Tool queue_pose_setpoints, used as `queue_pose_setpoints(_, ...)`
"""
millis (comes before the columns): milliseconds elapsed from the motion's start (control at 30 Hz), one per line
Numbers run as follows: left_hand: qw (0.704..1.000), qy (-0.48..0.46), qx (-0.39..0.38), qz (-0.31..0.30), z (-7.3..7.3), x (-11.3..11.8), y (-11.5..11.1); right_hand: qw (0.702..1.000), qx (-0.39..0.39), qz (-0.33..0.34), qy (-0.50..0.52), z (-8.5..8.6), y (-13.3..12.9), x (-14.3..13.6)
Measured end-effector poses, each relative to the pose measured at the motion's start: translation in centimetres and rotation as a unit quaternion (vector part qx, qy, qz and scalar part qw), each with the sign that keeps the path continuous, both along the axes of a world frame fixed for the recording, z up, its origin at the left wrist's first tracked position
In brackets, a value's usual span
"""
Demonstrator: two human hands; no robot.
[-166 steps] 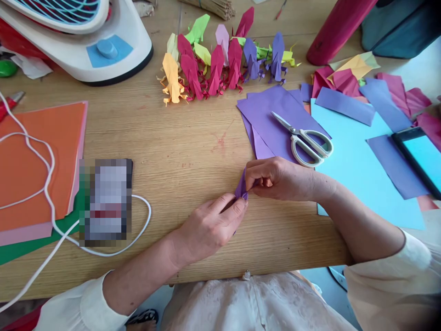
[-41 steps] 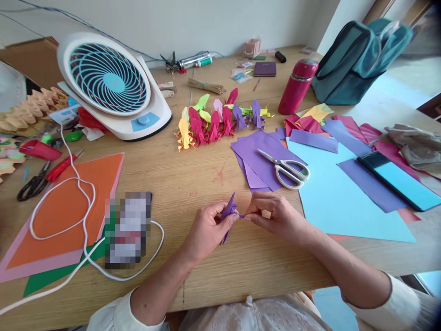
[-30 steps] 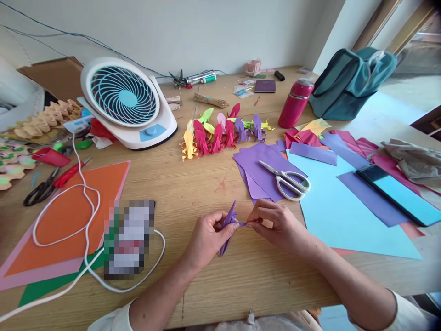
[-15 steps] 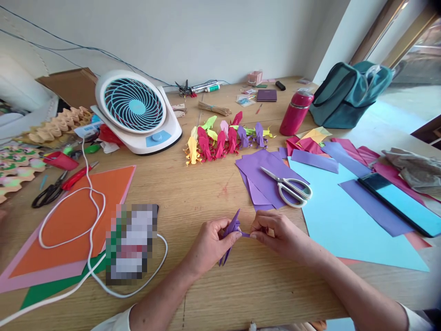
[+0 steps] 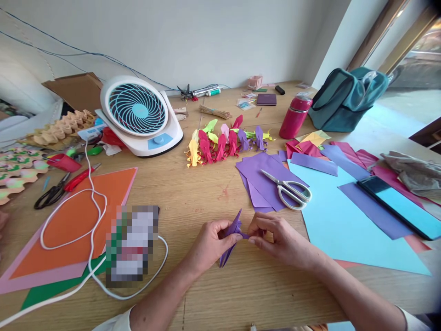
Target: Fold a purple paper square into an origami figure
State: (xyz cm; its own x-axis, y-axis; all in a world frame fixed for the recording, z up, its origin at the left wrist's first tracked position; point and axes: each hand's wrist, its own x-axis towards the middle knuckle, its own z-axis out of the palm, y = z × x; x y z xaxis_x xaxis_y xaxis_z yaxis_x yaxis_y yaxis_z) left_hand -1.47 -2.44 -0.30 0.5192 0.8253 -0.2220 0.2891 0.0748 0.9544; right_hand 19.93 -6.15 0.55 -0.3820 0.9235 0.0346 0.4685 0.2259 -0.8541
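Observation:
A folded purple paper figure point(image 5: 228, 255) with pointed ends is pinched between the thumb and fingers of my left hand point(image 5: 214, 240). My right hand point(image 5: 274, 233) pinches a narrow strip of the same figure on its right side; the fingertips partly hide it. Both hands are above the wooden table near its front edge. Beyond my right hand, white-handled scissors point(image 5: 292, 193) rest on purple paper sheets point(image 5: 253, 177). Farther back stands a cluster of folded paper figures point(image 5: 221, 146) in yellow, red, pink, green and purple.
A white fan point(image 5: 141, 112) stands at the back left. On the left, a white cable point(image 5: 92, 230) crosses orange paper point(image 5: 74, 220) beside a blurred-out phone point(image 5: 132, 246). Light blue paper point(image 5: 347, 230), a dark phone point(image 5: 399, 207), a red flask point(image 5: 295, 117) and a teal bag point(image 5: 344, 103) are at right.
My right hand has shifted slightly left, closer to my left hand, its fingers still on the strip. The left hand's grip on the purple figure looks the same. The view has tilted slightly.

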Motion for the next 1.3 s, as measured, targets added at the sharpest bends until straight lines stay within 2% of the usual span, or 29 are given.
queue_pose_setpoints(100, 1.000, -0.018, 0.006, -0.007, -0.1, 0.1, -0.1, 1.000, -0.020, -0.016, -0.006, 0.0, 0.1, -0.3)
queue_pose_setpoints(200, 0.998, -0.022, 0.044, 0.036, -0.2, 0.3, -0.6, 0.998, -0.041, -0.034, -0.013, 0.1, -0.1, -0.2)
queue_pose_setpoints(300, 0.996, 0.008, 0.074, 0.039, -0.3, 0.3, -1.0, 0.998, -0.053, 0.014, 0.034, 0.4, -0.3, 0.4)
queue_pose_setpoints(367, 0.992, 0.044, 0.114, -0.005, -0.3, 0.3, -1.0, 0.997, -0.031, 0.056, 0.046, 0.5, -0.4, 0.6)
queue_pose_setpoints(500, 0.962, 0.098, 0.243, -0.080, -0.5, 0.2, -0.8, 0.997, 0.055, 0.047, 0.000, -0.2, -0.3, 0.3)
queue_pose_setpoints(600, 0.944, 0.095, 0.307, -0.081, -0.6, -0.1, -0.8, 0.996, 0.081, 0.009, -0.028, -0.9, -0.1, -0.1)
queue_pose_setpoints(800, 0.901, 0.143, 0.405, -0.065, -0.4, -1.0, -1.9, 0.998, 0.030, -0.061, -0.012, -1.4, 0.3, -0.3)
queue_pose_setpoints(933, 0.858, 0.155, 0.479, -0.099, -0.4, -1.5, -2.4, 0.996, -0.014, -0.086, -0.001, -1.3, 0.5, -0.4)
queue_pose_setpoints(1100, 0.817, 0.188, 0.527, -0.141, -0.8, -1.6, -2.7, 0.997, -0.016, -0.074, -0.012, -1.1, 0.6, -0.4)
queue_pose_setpoints(1300, 0.782, 0.241, 0.553, -0.157, -0.9, -1.5, -2.8, 0.993, 0.061, -0.071, -0.069, -1.0, 0.7, -0.8)
